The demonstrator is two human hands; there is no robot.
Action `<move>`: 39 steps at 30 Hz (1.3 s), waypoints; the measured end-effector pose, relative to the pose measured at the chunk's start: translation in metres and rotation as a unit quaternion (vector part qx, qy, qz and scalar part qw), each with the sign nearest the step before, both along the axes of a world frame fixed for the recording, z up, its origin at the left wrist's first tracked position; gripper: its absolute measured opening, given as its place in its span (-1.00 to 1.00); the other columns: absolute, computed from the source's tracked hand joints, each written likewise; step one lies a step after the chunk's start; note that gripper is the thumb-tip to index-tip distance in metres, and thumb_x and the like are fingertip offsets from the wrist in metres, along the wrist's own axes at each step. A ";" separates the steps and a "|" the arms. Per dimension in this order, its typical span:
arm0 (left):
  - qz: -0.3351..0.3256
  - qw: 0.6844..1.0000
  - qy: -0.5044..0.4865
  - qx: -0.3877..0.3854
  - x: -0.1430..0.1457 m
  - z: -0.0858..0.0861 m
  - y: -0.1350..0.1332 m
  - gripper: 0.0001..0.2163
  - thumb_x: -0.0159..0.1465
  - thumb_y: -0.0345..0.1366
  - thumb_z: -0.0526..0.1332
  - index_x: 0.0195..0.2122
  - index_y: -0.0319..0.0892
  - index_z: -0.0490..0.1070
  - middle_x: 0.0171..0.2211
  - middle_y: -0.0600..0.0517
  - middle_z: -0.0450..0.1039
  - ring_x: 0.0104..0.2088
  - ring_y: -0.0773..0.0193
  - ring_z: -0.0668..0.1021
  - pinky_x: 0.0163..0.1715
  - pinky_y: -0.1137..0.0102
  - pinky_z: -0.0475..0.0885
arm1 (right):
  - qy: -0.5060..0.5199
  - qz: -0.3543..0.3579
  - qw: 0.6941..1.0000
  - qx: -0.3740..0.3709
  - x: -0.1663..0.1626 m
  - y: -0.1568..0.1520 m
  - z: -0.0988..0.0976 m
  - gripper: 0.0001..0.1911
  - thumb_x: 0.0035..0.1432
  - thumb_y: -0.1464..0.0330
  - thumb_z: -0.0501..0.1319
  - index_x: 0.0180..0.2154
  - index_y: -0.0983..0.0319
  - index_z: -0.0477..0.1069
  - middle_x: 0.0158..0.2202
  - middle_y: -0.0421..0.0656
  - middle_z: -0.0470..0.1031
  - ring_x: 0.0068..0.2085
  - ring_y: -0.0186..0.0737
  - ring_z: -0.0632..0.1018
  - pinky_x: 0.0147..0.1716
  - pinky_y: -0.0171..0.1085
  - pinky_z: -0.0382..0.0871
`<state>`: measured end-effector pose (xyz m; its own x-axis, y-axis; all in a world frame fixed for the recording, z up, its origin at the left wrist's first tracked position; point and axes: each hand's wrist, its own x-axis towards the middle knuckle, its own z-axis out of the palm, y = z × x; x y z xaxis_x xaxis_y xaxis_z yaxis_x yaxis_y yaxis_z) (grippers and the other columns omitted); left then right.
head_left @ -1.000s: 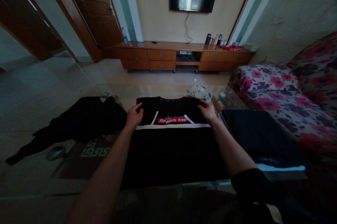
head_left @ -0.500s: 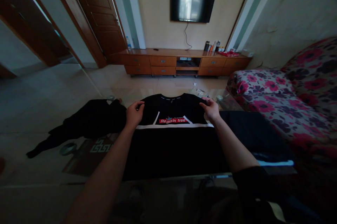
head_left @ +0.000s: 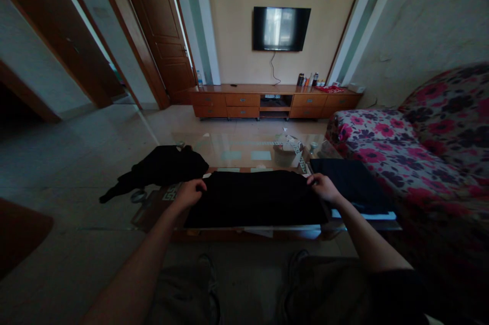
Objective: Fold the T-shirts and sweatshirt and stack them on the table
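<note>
A black T-shirt (head_left: 255, 200) lies doubled over on the glass table, a plain dark rectangle with its printed front hidden. At its far left corner is my left hand (head_left: 191, 193), the fingers curled closed on the cloth's edge. My right hand (head_left: 324, 187) pinches the far right corner, thumb and fingers together. Left of the shirt, another black garment (head_left: 164, 164) lies crumpled, one narrow end trailing off toward the left. Close by my right hand rests a flat, folded dark garment (head_left: 349, 185).
The glass table (head_left: 225, 144) has a lower shelf with a pale key pattern. A crumpled clear plastic bag (head_left: 287, 145) is at its far side. To the right stands a flowered sofa (head_left: 382, 146). Beyond are a wooden TV cabinet (head_left: 242, 101) and a wall television (head_left: 281, 28).
Both hands have brought the shirt's collar end down toward me, folding it over. The lettered print and white stripes have gone from sight. My view has tilted up.
</note>
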<state>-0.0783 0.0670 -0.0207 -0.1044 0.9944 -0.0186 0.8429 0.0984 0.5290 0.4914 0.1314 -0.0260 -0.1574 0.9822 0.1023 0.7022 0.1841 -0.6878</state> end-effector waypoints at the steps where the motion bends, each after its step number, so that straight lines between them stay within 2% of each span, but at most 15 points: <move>1: -0.033 0.998 0.055 -0.017 0.003 -0.004 -0.012 -0.74 0.03 -0.45 0.20 -0.27 -0.10 0.56 -0.14 -0.04 0.56 -0.01 0.02 0.52 0.03 0.16 0.38 | -0.064 0.017 0.998 -0.011 -0.001 -0.011 -0.003 -0.76 -0.13 0.47 0.21 -0.34 0.20 0.55 -0.11 -0.06 0.56 0.00 -0.06 0.53 0.08 -0.16 0.36; 3: -0.052 0.986 0.156 -0.019 0.015 -0.009 -0.033 -0.70 0.07 -0.39 0.23 -0.15 -0.06 0.53 0.01 -0.08 0.48 0.10 -0.09 0.43 0.06 0.03 0.33 | -0.171 0.030 0.984 -0.031 -0.009 -0.033 -0.007 -0.69 -0.11 0.47 0.27 -0.24 0.18 0.59 0.08 -0.01 0.48 0.15 0.06 0.44 0.17 -0.05 0.28; 5: -0.085 0.974 0.211 0.008 0.031 -0.009 -0.047 -0.63 0.10 -0.38 0.22 -0.03 -0.04 0.47 0.07 -0.11 0.41 0.13 -0.11 0.38 0.07 -0.01 0.29 | -0.229 0.025 0.972 -0.035 -0.024 -0.052 -0.007 -0.56 -0.07 0.42 0.33 -0.07 0.11 0.58 0.28 0.02 0.28 0.29 0.21 0.28 0.20 0.10 0.21; 7: -0.129 0.967 0.219 0.028 0.049 -0.006 -0.053 -0.59 0.13 -0.36 0.22 0.03 -0.02 0.42 0.08 -0.10 0.38 0.14 -0.07 0.36 0.08 0.03 0.28 | -0.247 0.037 0.968 -0.025 -0.041 -0.066 -0.007 -0.43 -0.06 0.38 0.38 0.06 0.06 0.52 0.39 0.01 0.10 0.37 0.27 0.13 0.22 0.18 0.14; 9: -0.175 0.966 0.191 0.026 0.066 -0.006 -0.055 -0.60 0.14 -0.35 0.22 0.04 0.00 0.39 0.07 -0.07 0.38 0.11 0.00 0.38 0.06 0.12 0.29 | -0.240 0.066 0.968 -0.026 -0.058 -0.075 -0.007 -0.39 -0.08 0.36 0.42 0.08 0.04 0.49 0.41 -0.02 0.04 0.39 0.25 0.09 0.24 0.18 0.09; 13: -0.251 0.956 0.149 0.011 0.092 -0.009 -0.051 -0.65 0.14 -0.41 0.20 -0.03 -0.01 0.40 0.01 -0.02 0.39 0.04 0.08 0.42 -0.04 0.24 0.33 | -0.194 0.132 0.968 -0.089 -0.080 -0.078 -0.008 -0.53 -0.06 0.29 0.46 -0.03 0.04 0.56 0.30 -0.05 0.23 0.29 0.15 0.28 0.21 0.14 0.12; 16: -0.281 0.948 0.150 0.010 0.101 -0.003 -0.047 -0.73 0.15 -0.46 0.15 -0.15 -0.03 0.41 -0.08 -0.02 0.41 -0.04 0.11 0.46 -0.09 0.28 0.34 | -0.185 0.139 0.969 -0.086 -0.084 -0.073 -0.005 -0.72 0.04 0.27 0.41 -0.14 0.08 0.59 0.24 -0.04 0.31 0.24 0.13 0.33 0.18 0.14 0.14; 19: -0.276 0.952 0.129 0.006 0.103 0.014 -0.044 -0.80 0.18 -0.45 0.12 -0.22 -0.04 0.40 -0.15 -0.02 0.43 -0.11 0.13 0.49 -0.11 0.28 0.35 | -0.158 0.154 0.974 -0.056 -0.081 -0.068 0.005 -0.84 0.13 0.31 0.33 -0.21 0.13 0.59 0.16 -0.02 0.39 0.18 0.09 0.39 0.13 0.07 0.23; 23: -0.249 0.962 0.109 0.019 0.101 0.029 -0.044 -0.78 0.11 -0.46 0.12 -0.25 -0.04 0.40 -0.19 -0.03 0.45 -0.14 0.10 0.50 -0.13 0.26 0.37 | -0.076 0.196 0.977 -0.035 -0.077 -0.069 0.014 -0.87 0.12 0.34 0.30 -0.26 0.19 0.58 -0.13 -0.07 0.53 -0.10 -0.11 0.53 -0.04 -0.17 0.38; 25: -0.257 0.961 0.103 0.002 0.097 0.025 -0.045 -0.78 0.05 -0.47 0.14 -0.32 -0.05 0.41 -0.23 -0.03 0.46 -0.17 0.10 0.51 -0.17 0.26 0.38 | -0.051 0.225 0.971 -0.064 -0.077 -0.073 0.012 -0.86 0.10 0.32 0.32 -0.27 0.18 0.60 -0.22 -0.11 0.56 -0.20 -0.16 0.55 -0.14 -0.24 0.41; 28: -0.276 0.955 0.079 -0.075 0.089 0.009 -0.041 -0.81 -0.02 -0.48 0.18 -0.41 -0.06 0.43 -0.30 -0.01 0.47 -0.26 0.13 0.53 -0.26 0.30 0.38 | -0.037 0.236 0.965 -0.105 -0.077 -0.070 0.004 -0.81 0.11 0.21 0.33 -0.31 0.18 0.62 -0.26 -0.13 0.59 -0.25 -0.16 0.56 -0.20 -0.25 0.42; 31: -0.211 0.973 0.077 -0.055 0.076 -0.006 -0.026 -0.86 0.07 -0.44 0.20 -0.37 -0.08 0.48 -0.26 -0.03 0.49 -0.22 0.14 0.54 -0.20 0.31 0.41 | -0.017 0.117 0.993 -0.031 -0.073 -0.049 -0.004 -0.75 0.18 0.18 0.27 -0.24 0.19 0.61 -0.21 -0.07 0.60 -0.17 -0.09 0.57 -0.06 -0.15 0.43; 34: -0.051 0.989 0.127 0.058 0.059 -0.014 -0.002 -0.80 0.21 -0.34 0.17 -0.16 -0.11 0.51 -0.07 -0.10 0.47 -0.02 0.07 0.52 0.03 0.22 0.38 | 0.018 -0.060 0.996 0.070 -0.064 -0.016 -0.012 -0.68 0.14 0.23 0.27 -0.09 0.21 0.53 -0.04 0.02 0.57 0.05 0.02 0.53 0.14 -0.03 0.34; 37: 0.093 0.984 0.130 0.081 0.043 -0.020 0.020 -0.66 0.26 -0.22 0.19 0.04 -0.18 0.45 0.02 -0.21 0.45 0.06 -0.02 0.50 0.12 0.13 0.35 | 0.095 -0.173 0.980 0.027 -0.059 0.011 -0.022 -0.55 0.12 0.21 0.26 0.02 0.27 0.43 -0.01 0.07 0.56 0.00 -0.03 0.58 0.07 -0.08 0.42; 39: 0.136 0.986 0.076 0.061 0.036 -0.025 0.030 -0.62 0.27 -0.18 0.21 0.06 -0.24 0.44 -0.02 -0.25 0.49 0.05 -0.06 0.52 0.12 0.12 0.35 | 0.131 -0.205 0.970 -0.013 -0.059 0.023 -0.027 -0.53 0.10 0.21 0.27 0.03 0.27 0.41 -0.06 0.04 0.59 -0.07 -0.07 0.61 0.01 -0.12 0.46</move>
